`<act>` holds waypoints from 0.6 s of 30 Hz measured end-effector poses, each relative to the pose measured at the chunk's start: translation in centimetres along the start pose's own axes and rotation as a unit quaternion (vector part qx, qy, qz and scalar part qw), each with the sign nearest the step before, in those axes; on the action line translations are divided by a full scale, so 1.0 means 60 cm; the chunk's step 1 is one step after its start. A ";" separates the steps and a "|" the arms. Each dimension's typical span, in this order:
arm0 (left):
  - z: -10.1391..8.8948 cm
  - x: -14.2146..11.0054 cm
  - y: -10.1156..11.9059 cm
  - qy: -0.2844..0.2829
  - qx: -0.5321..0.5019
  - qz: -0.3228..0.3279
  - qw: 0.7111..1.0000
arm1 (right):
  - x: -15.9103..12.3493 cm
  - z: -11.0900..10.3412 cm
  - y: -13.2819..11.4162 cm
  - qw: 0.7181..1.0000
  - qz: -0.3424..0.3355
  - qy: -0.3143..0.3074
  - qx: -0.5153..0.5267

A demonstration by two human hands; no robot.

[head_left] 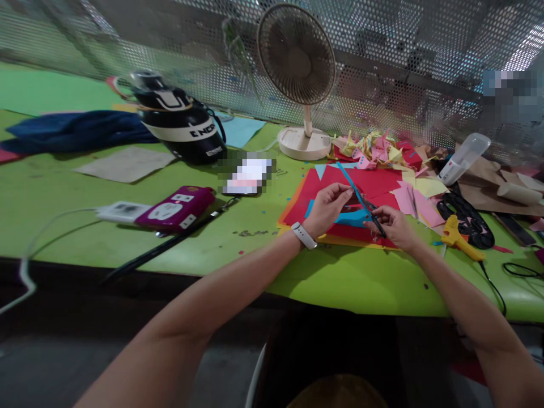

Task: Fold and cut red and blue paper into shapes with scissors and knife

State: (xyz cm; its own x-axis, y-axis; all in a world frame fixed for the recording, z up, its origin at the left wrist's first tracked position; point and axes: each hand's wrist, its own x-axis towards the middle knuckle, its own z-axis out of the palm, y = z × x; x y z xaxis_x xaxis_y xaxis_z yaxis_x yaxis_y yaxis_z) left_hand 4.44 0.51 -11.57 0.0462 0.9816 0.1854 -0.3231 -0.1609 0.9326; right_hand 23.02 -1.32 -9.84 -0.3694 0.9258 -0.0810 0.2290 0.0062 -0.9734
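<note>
My left hand (329,208), with a pale watch band on its wrist, pinches a narrow blue paper strip (349,180) that slants up and away. Dark-handled scissors (379,226) are in my right hand (393,225), its fingers closed around them; their blades lie close to the strip's lower end and are partly hidden. Beneath both hands is a stack of red paper (300,195) with orange sheets (285,218) showing at its edge. More blue paper (355,217) lies on the red sheet between my hands.
Behind the paper stand a fan (297,54) and a heap of paper scraps (376,148). At right are a yellow glue gun (461,238), a black coil (467,218) and a clear bottle (465,158). Leftward lie a phone (250,174), purple power strip (176,208) and black jug (182,127).
</note>
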 end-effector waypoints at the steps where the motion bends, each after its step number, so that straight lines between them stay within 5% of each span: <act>1: -0.001 0.001 0.001 0.003 0.003 -0.003 1.000 | 0.000 0.000 0.000 1.000 0.001 0.002 0.002; 18: -0.005 0.007 0.001 0.004 0.034 0.026 0.999 | 0.001 0.003 0.003 1.000 0.008 0.012 0.005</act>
State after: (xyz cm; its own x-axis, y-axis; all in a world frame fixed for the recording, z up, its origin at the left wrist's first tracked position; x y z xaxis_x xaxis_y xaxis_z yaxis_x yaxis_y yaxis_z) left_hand 4.15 0.93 -11.52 0.0233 0.9724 0.2322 -0.2594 -0.2184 0.9408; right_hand 22.87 -1.36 -10.05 -0.3449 0.9342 -0.0915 0.2248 -0.0125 -0.9743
